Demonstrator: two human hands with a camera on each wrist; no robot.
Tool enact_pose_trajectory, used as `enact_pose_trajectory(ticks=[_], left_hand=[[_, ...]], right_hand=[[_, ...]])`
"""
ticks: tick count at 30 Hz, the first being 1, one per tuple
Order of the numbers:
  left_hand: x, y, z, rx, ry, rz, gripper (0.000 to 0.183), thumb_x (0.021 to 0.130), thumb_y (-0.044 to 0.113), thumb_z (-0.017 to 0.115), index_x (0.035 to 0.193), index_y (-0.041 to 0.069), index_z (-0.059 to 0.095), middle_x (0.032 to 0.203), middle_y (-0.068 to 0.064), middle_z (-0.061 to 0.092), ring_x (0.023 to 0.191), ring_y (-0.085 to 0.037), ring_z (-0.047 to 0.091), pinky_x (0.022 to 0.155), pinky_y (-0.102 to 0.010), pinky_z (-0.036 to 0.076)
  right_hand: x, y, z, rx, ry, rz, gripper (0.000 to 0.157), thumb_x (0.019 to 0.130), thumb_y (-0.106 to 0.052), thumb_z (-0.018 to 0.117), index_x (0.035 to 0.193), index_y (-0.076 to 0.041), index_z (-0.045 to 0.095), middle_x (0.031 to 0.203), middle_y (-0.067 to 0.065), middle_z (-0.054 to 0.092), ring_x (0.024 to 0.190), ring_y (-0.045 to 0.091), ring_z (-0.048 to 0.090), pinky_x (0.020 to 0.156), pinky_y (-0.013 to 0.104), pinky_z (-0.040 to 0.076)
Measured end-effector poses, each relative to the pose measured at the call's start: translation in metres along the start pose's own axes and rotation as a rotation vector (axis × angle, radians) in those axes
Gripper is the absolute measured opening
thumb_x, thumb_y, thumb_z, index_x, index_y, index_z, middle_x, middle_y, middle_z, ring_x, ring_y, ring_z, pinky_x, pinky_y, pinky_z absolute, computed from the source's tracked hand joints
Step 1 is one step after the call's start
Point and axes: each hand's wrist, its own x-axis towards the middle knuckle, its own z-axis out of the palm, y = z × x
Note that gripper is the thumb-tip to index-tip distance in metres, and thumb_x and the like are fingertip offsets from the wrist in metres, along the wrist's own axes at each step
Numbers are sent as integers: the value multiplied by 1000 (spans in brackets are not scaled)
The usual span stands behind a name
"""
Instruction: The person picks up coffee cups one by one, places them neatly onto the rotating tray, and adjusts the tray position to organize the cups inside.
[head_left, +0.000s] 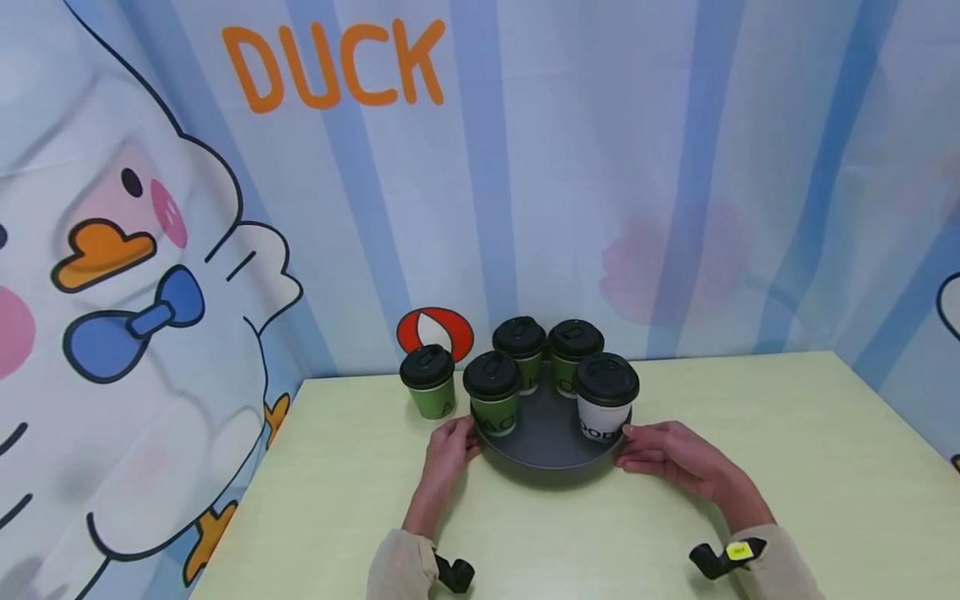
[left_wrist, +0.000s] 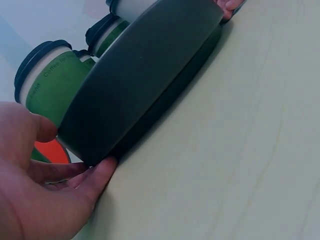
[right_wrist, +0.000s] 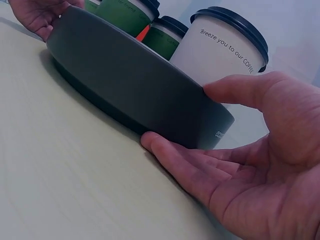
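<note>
A round dark grey tray (head_left: 543, 433) carries a white lidded paper cup (head_left: 603, 408) at its right and three green lidded cups, among them the front-left green cup (head_left: 495, 408). My left hand (head_left: 448, 454) grips the tray's left side, thumb by the rim and fingers at the lower edge in the left wrist view. Opposite it, my right hand (head_left: 678, 457) pinches the right side, its thumb (right_wrist: 235, 90) on the rim next to the white cup and fingertips under the bottom edge. The tray's underside is hidden.
Another green lidded cup (head_left: 431, 392) stands on the pale table (head_left: 315, 492), just left of the tray. Behind the table's back edge hangs a blue striped curtain (head_left: 555, 167) with a printed duck. Black straps with small devices sit at both sleeves.
</note>
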Motion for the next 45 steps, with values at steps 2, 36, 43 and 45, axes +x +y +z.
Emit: enact_pose_trajectory(ticks=[2, 36, 43, 45], left_hand=[[-2, 3, -2, 52, -4, 15, 46, 107, 25, 51, 129, -14, 60, 108, -15, 68, 100, -24, 66, 91, -38, 59], [29, 24, -40, 290, 323, 407, 91, 90, 35, 81, 158, 4, 30, 159, -19, 32, 143, -39, 34, 117, -59, 32], [42, 26, -39, 290, 304, 391, 100, 88, 38, 83, 162, 5, 24, 160, -19, 32, 144, -36, 34, 117, -63, 32], [45, 25, -38, 290, 304, 396, 102, 87, 37, 84, 162, 4, 23, 159, -20, 33, 143, -36, 35, 117, -63, 33]], right_hand=[[-1, 1, 0, -2, 6, 2, 44, 108, -22, 58, 127, 18, 56, 115, 23, 71, 107, 25, 72, 97, 37, 57], [-4, 4, -1, -42, 25, -6, 46, 109, -23, 56, 127, 19, 53, 115, 23, 69, 108, 27, 71, 99, 38, 56], [0, 2, -1, -35, 11, -11, 46, 109, -23, 57, 127, 19, 53, 116, 23, 69, 109, 26, 71, 99, 38, 56], [0, 2, -2, -31, 13, -6, 47, 109, -23, 57, 128, 19, 53, 116, 23, 69, 109, 26, 71, 99, 38, 56]])
